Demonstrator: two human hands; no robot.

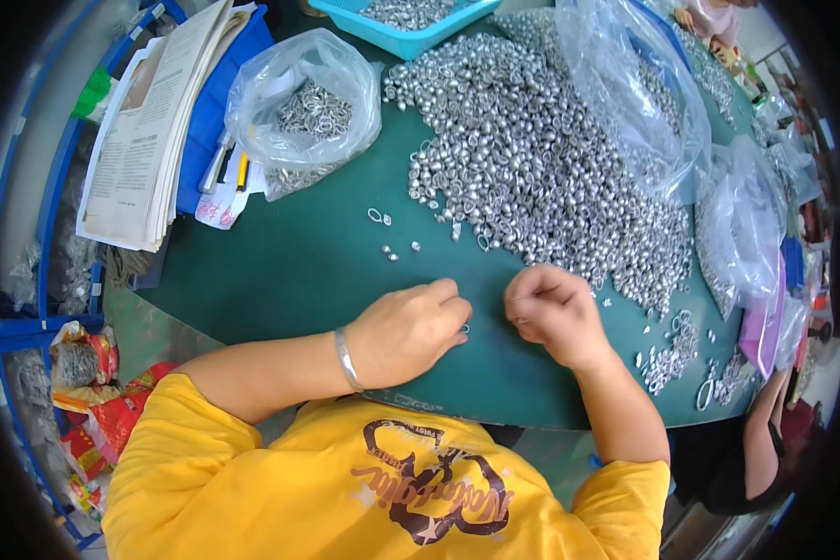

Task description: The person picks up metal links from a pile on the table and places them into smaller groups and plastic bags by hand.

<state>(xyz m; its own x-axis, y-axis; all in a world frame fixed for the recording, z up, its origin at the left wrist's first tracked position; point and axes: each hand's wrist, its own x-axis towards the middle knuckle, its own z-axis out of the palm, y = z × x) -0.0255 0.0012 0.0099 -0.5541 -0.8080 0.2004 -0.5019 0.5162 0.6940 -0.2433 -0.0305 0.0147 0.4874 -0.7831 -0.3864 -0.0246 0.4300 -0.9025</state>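
Note:
My left hand (411, 331), with a silver bangle on its wrist, rests low over the green tabletop, fingers curled down. At its fingertips shows the edge of a small silver ring piece (466, 329). Just to the right, my right hand (558, 313) is closed in a pinch, slightly blurred; what its fingers hold is too small to make out. Beyond both hands spreads a big heap of small silver metal pieces (532, 140), rounded and ring-shaped. A loose ring (375, 215) and several tiny pieces lie between the heap and my left hand.
A clear bag of rings (313, 112) stands at the back left, beside a blue bin (205, 121) with papers (135, 140). A turquoise basket (411, 39) is at the back. More plastic bags (742, 215) and small ring piles (672, 355) lie right. Another person's arm (763, 439) shows there.

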